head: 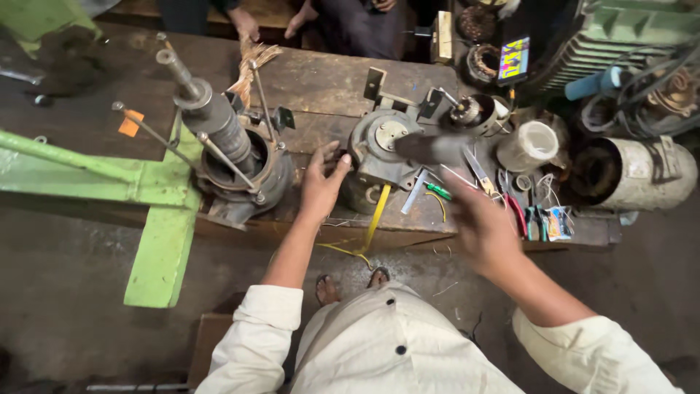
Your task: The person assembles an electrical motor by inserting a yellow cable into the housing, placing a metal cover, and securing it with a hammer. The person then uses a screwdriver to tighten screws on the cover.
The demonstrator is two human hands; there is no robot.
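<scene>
My left hand lies flat on the wooden bench with its fingers spread and nothing in it. It sits between a motor housing, with a rotor shaft and long studs sticking up, and a grey round end cover, whose edge the fingertips nearly touch. My right hand is blurred and closed around the handle of a dark tool. The tool's heavy head hovers just right of the end cover. It looks like a hammer, but the blur hides its details.
A green metal frame juts out at the left. Scissors, a green screwdriver, pliers and a white tape roll lie at the right. A yellow strap hangs over the edge. Another motor shell and a lit phone sit far right. Another person's hands are at the top.
</scene>
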